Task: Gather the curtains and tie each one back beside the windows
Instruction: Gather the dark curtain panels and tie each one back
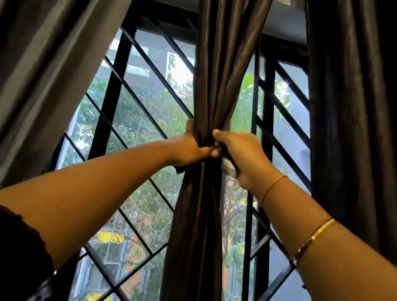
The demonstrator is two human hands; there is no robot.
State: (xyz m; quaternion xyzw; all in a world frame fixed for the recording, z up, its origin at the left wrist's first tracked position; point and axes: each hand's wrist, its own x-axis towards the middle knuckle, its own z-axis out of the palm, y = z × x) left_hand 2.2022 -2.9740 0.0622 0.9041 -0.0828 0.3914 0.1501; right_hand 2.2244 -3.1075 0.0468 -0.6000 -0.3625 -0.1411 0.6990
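Observation:
A dark brown satin curtain [217,72] hangs gathered into a narrow bundle in the middle of the window. My left hand [187,149] wraps around its left side at the pinched waist. My right hand [239,155] grips from the right, fingers closed on a dark tie-back band [209,149] that crosses the bundle; a small pale piece [229,168] shows under this palm. The two hands touch at the front of the bundle. A grey curtain [36,55] hangs loose at the left and a dark curtain [372,109] hangs loose at the right.
Behind the curtains stands a black window frame with diagonal grille bars [152,69] and mesh, trees and buildings outside. A vertical black mullion [265,133] runs just right of the bundle. A gold bangle and a thin thread sit on my right forearm.

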